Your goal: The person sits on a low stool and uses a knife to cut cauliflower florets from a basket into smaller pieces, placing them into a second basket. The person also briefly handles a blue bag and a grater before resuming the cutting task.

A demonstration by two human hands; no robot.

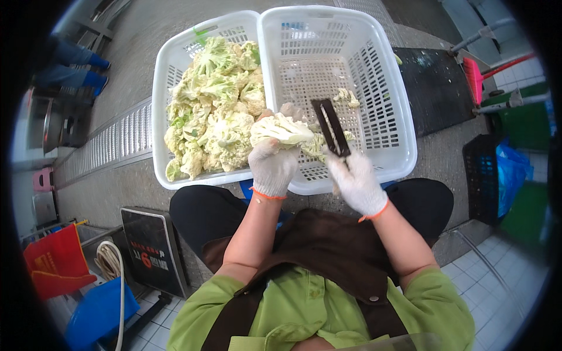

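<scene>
My left hand point(274, 169), in a white knit glove with an orange cuff, grips a pale cauliflower piece point(281, 130) by its sides. The cut stem points right, over the near left part of the right white plastic basket point(378, 87). In a matching glove, my right hand point(358, 186) holds a dark, flat tool with a long slot point(338, 127); its exact kind is unclear. The tool is apart from the piece. Small florets point(347, 97) lie on that basket's floor, some partly hidden behind my hands. Heaped cauliflower point(219, 105) fills much of the left white basket point(159, 114).
A platform scale point(151, 250) stands at my left, near a coiled hose point(107, 259). Right of the baskets are a black mat point(432, 87), a pink broom point(473, 79) and a black crate point(479, 184). Another person's legs point(72, 66) show far left. A metal drain grate point(118, 131) crosses the floor.
</scene>
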